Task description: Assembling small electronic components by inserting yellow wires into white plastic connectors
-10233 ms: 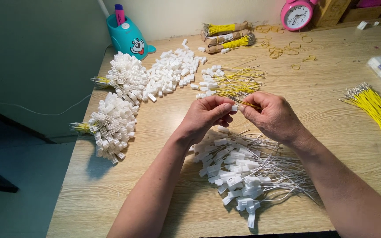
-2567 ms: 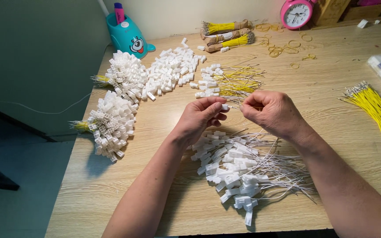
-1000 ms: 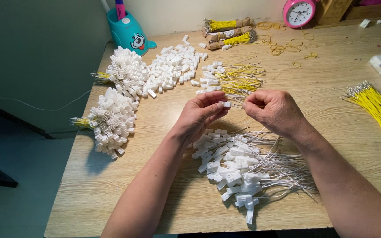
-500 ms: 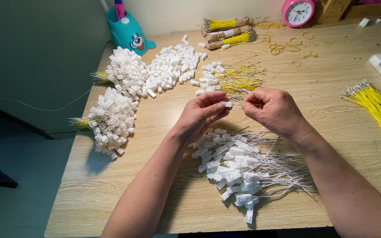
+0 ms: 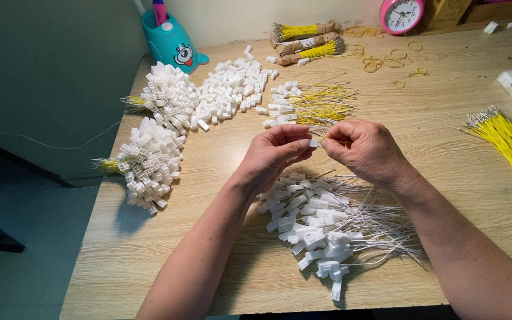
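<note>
While the left hand pinches a small white plastic connector, the right hand closes on something too fine to identify; bare wooden tabletop lies right of the connector.

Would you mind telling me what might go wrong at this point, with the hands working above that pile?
1. The left hand pinches a small white connector by its fingertips only; it might slip and vanish into the pile of white wired connectors directly below.
2. The right hand pinches something too thin to make out clearly; it may bend.
3. That pile's thin wires lie crossed beside the right forearm, which could snag them.
</note>
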